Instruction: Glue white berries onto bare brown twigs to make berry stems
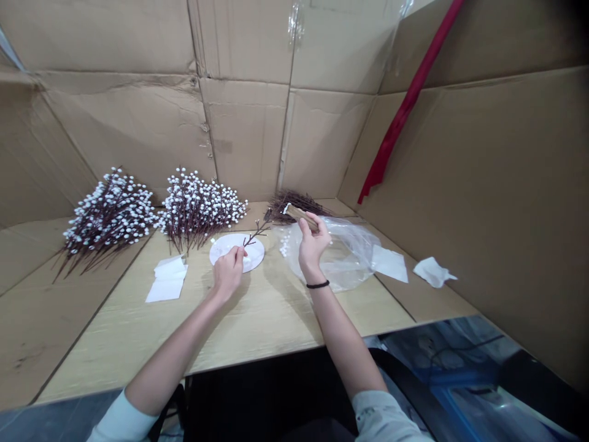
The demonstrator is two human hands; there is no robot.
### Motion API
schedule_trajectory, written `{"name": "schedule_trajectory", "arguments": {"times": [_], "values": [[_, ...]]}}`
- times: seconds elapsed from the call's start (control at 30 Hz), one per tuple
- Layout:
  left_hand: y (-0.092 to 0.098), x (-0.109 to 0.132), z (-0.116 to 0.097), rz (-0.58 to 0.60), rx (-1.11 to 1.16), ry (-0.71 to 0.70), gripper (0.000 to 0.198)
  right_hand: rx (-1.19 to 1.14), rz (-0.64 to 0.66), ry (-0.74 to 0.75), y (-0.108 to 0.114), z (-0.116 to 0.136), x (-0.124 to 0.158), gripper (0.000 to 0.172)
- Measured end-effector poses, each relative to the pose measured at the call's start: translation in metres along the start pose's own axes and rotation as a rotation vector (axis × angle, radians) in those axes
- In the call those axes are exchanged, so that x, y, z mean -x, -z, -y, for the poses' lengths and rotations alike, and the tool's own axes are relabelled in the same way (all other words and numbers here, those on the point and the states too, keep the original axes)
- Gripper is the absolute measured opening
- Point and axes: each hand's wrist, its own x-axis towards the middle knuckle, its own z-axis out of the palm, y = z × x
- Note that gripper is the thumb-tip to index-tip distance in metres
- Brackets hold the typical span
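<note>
My left hand (229,269) is closed on the stem of a small brown artificial twig (254,234) with several short branches. The twig points up and to the right, over a round white plate (219,249). My right hand (314,241) grips a tan stick (299,213) with a white, glue-like tip, held to the right of the twig and apart from it. White berries (284,244) lie by a clear plastic bag (354,236) behind my right hand. Beyond the stick sits a pile of bare brown twigs (301,202).
Two heaps of white-berried twigs, a left heap (110,212) and a middle heap (196,205), lie at the back. White paper (168,279) is at left; a white sheet (390,264) and crumpled tissue (433,272) at right. Cardboard walls (248,123) enclose the table. A red strip (409,101) hangs at right.
</note>
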Motion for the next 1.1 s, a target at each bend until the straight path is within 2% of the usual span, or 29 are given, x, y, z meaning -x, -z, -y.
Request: {"name": "schedule_trajectory", "arguments": {"times": [0.43,1.1], "values": [[-0.0003,0.0003,0.0008,0.000,0.038,-0.019,0.040,-0.019,0.030,-0.041,-0.0010,-0.0039,0.0008,0.023],[0.0007,0.0005,-0.0001,-0.003,0.029,-0.004,0.042,-0.035,-0.064,-0.036,0.0062,-0.0049,-0.0080,0.028]]}}
